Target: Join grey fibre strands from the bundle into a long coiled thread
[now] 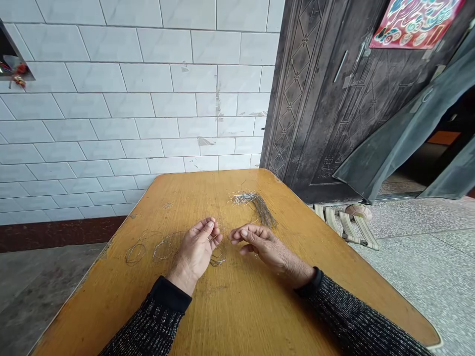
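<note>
My left hand (196, 249) is over the middle of the table, thumb and forefinger pinched on a thin wire that barely shows. Just to its right is my right hand (265, 244), palm turned inward, thumb pressed toward the curled forefinger; anything between these fingertips is too fine to make out. The two hands are a small gap apart. Beneath and between them lies a small wire coil (218, 258), partly hidden by the left hand. Two more loose wire coils (135, 253) rest left of that hand. Beyond the right hand lies a bent bundle of thin wires (260, 205).
The yellow wooden table (237, 316) reaches to a white tiled wall (166, 106). Right of it stand a dark carved door (319, 113) and a hanging grey curtain (401, 133). A low stool with striped straps (347, 227) is on the floor by the table's right edge.
</note>
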Demonstrator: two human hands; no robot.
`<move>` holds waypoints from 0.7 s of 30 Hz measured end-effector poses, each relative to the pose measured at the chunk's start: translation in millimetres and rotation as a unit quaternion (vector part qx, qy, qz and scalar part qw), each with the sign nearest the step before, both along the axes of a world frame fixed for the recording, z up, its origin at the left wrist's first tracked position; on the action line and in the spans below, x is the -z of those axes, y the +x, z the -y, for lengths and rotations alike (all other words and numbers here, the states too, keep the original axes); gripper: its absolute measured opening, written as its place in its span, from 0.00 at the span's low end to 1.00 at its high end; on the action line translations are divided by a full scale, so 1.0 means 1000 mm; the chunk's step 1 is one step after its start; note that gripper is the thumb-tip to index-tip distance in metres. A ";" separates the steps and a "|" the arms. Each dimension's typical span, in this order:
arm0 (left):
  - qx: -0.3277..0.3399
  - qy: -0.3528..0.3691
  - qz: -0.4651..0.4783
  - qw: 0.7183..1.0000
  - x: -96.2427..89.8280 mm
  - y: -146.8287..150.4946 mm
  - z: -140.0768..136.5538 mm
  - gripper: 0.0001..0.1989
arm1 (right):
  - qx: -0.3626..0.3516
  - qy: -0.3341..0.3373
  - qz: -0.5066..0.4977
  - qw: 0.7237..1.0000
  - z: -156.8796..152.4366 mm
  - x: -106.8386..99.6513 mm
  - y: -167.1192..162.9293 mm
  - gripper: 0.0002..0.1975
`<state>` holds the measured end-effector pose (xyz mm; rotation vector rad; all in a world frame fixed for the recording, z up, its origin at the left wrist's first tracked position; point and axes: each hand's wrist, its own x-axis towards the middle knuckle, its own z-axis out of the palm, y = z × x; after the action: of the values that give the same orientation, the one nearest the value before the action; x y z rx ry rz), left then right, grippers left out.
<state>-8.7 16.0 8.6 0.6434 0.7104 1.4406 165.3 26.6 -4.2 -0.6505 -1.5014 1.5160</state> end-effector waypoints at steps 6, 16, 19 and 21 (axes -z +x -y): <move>0.006 -0.005 -0.020 1.000 -0.002 -0.001 0.001 0.07 | -0.017 -0.012 0.008 1.000 0.000 0.002 -0.001 0.16; 0.025 -0.053 0.030 0.998 -0.007 -0.002 0.001 0.03 | -0.036 -0.001 0.013 0.999 -0.001 0.000 0.000 0.17; 0.030 -0.045 0.020 0.998 -0.008 -0.002 0.001 0.03 | -0.029 -0.016 0.012 0.999 0.000 -0.002 0.000 0.17; 0.034 -0.035 0.001 0.999 -0.007 -0.003 0.001 0.04 | -0.017 -0.038 -0.002 0.999 -0.002 -0.002 0.001 0.18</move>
<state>-11.5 15.0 15.7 0.6073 0.7273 1.3481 165.9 28.2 -2.2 -0.6688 -1.4651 1.6049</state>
